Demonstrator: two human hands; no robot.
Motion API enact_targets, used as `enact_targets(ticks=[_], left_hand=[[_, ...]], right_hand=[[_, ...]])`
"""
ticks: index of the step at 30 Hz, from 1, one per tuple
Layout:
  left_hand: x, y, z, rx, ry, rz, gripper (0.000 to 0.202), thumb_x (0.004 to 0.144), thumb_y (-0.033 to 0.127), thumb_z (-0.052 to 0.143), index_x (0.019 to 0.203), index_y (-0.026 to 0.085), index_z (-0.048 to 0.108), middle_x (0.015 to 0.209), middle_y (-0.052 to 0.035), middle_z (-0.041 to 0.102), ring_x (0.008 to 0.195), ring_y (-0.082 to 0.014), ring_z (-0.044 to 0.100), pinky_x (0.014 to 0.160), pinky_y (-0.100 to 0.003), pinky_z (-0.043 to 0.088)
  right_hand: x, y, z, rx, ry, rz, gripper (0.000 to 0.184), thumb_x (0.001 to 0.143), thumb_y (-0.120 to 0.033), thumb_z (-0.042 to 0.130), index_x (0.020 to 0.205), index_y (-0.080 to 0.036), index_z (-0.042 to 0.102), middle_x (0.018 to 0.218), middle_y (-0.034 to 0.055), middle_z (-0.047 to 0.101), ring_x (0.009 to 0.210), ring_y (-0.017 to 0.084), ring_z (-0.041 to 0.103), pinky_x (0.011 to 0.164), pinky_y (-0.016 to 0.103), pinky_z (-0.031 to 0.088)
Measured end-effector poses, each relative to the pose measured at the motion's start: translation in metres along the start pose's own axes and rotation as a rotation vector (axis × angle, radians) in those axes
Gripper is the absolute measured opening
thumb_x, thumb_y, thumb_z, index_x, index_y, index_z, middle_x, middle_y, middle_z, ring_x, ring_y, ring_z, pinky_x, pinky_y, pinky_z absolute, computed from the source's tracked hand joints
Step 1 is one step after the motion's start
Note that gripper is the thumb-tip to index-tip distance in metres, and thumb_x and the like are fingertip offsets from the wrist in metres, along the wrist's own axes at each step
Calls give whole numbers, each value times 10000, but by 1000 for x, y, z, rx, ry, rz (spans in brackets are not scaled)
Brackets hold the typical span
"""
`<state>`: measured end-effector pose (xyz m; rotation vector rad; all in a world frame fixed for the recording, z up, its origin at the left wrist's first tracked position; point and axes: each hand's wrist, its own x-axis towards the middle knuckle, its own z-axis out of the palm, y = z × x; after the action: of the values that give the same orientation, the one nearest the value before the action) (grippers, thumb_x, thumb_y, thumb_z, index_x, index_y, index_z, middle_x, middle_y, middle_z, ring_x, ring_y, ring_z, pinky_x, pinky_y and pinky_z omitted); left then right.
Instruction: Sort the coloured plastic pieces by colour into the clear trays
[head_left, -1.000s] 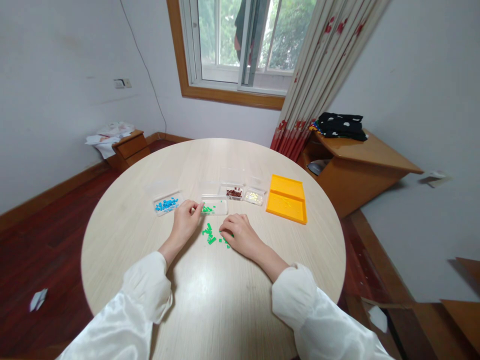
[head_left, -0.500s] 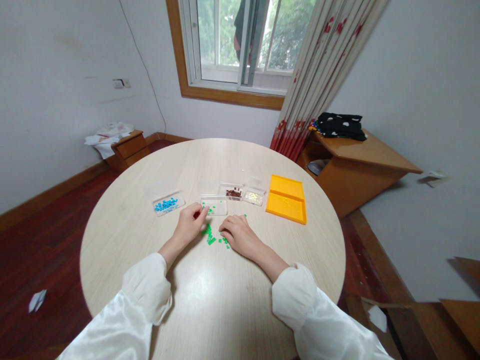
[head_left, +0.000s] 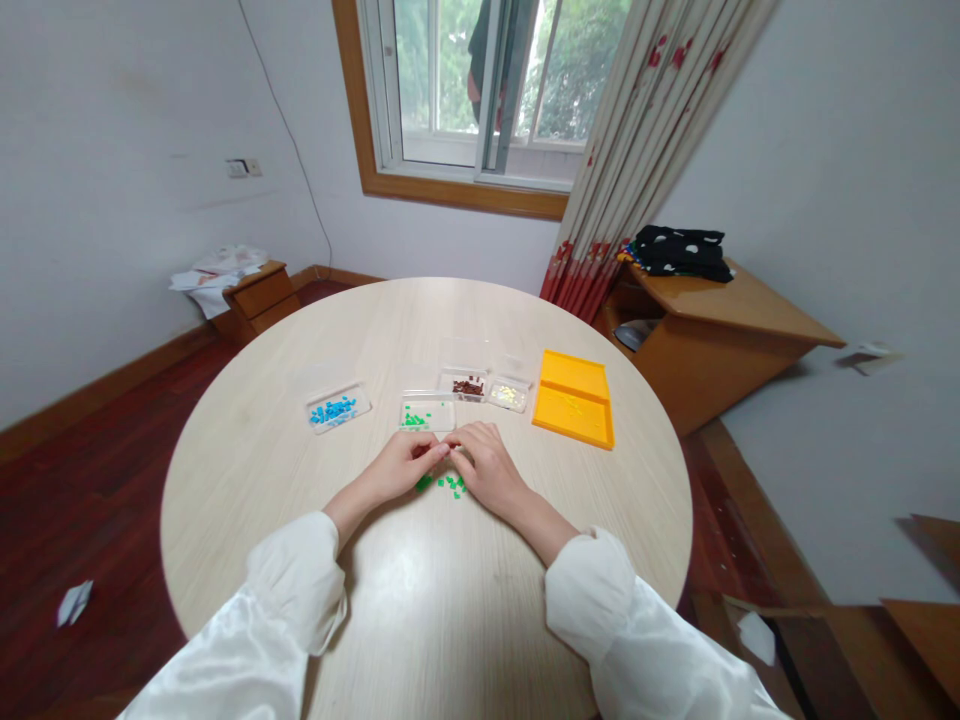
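Note:
My left hand (head_left: 403,465) and my right hand (head_left: 489,468) meet over the middle of the table, fingertips touching or nearly so. Both have thumb and fingers closed in a pinch; whatever lies between them is too small or hidden to make out. Just below the fingertips, small green pieces (head_left: 454,486) lie loose on the tabletop, some covered by my hands. Right beyond my hands stands a clear plastic box (head_left: 442,413) with several green pieces (head_left: 414,418) toward its left side.
A clear box of blue pieces (head_left: 334,410) stands to the left. Behind the green box are dark brown pieces (head_left: 468,386) and pale yellow pieces (head_left: 508,394) in clear boxes. An open yellow case (head_left: 573,424) lies at the right of the round table (head_left: 420,620).
My left hand has moved right and toward me, from the green box's edge to my right hand. More green pieces show in the box; my right fingers have shifted slightly.

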<state>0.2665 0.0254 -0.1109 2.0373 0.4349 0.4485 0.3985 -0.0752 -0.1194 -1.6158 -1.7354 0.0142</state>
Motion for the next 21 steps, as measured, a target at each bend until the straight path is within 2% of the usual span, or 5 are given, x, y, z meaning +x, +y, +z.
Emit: enact_targets(ticks=[9, 13, 21], left_hand=[[1, -2, -1, -98, 38, -19, 411, 766, 499, 533, 567, 141, 570, 530, -7, 551, 519, -111, 471, 520, -234, 380], [2, -1, -4, -73, 92, -9, 393, 764, 483, 529, 574, 143, 578, 540, -5, 550, 533, -111, 464, 530, -234, 378], [4, -10, -9, -54, 287, -82, 338, 768, 451, 487, 610, 160, 557, 511, 16, 490, 498, -109, 422, 492, -235, 349]], right_hand=[[1, 1, -1, 64, 21, -30, 100, 870, -200, 528, 848, -171, 621, 803, 49, 632, 804, 173, 531, 755, 316, 387], [1, 0, -1, 73, 15, -22, 130, 867, -216, 541, 952, -184, 634, 833, 52, 641, 815, 175, 536, 766, 322, 402], [-2, 3, 2, 77, 14, -9, 246, 871, -212, 531, 1103, -200, 611, 841, 56, 637, 835, 181, 540, 779, 340, 423]])
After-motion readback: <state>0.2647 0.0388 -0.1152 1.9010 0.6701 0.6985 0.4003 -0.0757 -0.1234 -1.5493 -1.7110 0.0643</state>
